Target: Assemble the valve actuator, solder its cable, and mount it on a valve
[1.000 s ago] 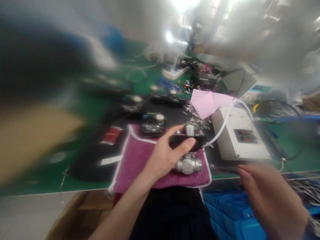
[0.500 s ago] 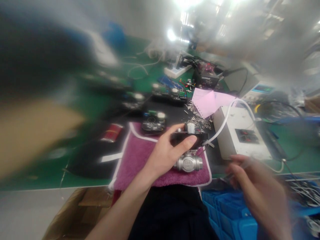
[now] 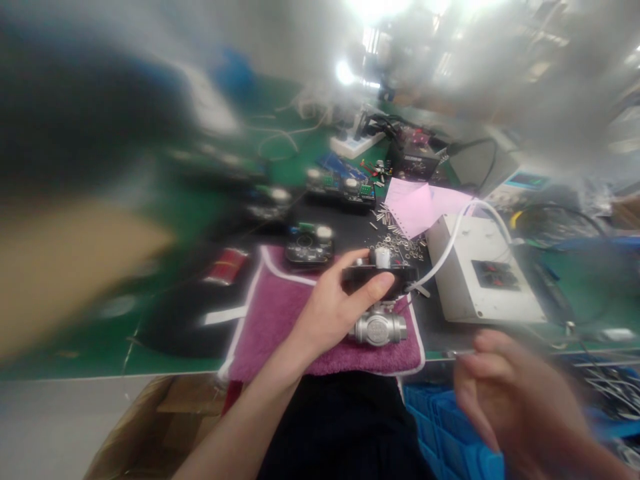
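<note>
My left hand is closed around a black electronic housing, thumb on its near side and fingers behind. A white knob-like part shows on its top, and a white cable runs out at its right. Below the housing is a silver metal ball valve, resting on a purple towel. Apart from these, at the right beyond the table edge, my right hand has curled fingers and is partly blurred. What it holds, if anything, I cannot make out.
A white box stands right of the towel. Small metal screws and rings lie scattered behind the housing, near pink paper. Several similar circuit units, including one black unit, sit at the back. Blue crates are below the edge.
My right hand has moved down, toward me, and turned, away from the white box. My left hand keeps its hold on the housing, and the valve stays in place.
</note>
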{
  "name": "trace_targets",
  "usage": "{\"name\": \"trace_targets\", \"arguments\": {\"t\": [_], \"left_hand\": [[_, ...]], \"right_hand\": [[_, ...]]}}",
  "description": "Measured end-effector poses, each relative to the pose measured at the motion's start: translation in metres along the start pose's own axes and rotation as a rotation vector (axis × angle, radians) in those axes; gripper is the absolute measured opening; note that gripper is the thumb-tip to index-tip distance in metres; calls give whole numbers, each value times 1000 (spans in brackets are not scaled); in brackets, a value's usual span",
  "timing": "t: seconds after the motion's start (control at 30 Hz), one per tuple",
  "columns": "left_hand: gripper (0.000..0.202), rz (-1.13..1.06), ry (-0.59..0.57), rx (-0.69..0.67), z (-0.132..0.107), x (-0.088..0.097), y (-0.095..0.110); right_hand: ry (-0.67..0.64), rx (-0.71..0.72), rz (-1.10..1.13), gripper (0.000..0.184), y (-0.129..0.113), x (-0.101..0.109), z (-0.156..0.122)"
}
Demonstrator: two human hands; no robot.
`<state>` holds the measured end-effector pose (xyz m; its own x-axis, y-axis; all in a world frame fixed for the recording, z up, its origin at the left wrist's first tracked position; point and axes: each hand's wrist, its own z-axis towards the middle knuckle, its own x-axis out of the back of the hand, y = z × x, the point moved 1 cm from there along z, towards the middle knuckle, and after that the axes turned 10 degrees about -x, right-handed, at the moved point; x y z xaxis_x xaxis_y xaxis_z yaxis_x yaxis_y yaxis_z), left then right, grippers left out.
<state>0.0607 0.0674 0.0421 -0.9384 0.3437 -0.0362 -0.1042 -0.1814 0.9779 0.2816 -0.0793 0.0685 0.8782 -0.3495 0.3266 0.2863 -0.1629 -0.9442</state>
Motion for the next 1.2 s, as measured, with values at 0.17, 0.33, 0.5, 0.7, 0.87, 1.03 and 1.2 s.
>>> {"name": "trace_targets", "arguments": {"t": [0.17,0.33,0.5,0.7,0.87,1.03,1.2], "left_hand": [[53,-4,-10,-16,0,0,0],[54,5,-14,-25,0,0,2],[54,12,-13,-20,0,0,3],[54,32,-5,-37,-1,1,3],[53,22,-9,-35,-2,0,2],[53,22,-9,-40,-1,0,2],[53,19,-1,-34,-1,0,3]], "right_hand": [[247,22,29,19,-11,-33,-5],[161,-13,126,23,-18,-53,-12],[35,-65,152,28,-22,-66,-9],[65,-87,156,27,-24,-73,-3],[-18,45,42,18,-15,-65,-3],[-24,237,-119,15,-17,-65,-5],[6,-11,174,19,-10,-67,11]]}}
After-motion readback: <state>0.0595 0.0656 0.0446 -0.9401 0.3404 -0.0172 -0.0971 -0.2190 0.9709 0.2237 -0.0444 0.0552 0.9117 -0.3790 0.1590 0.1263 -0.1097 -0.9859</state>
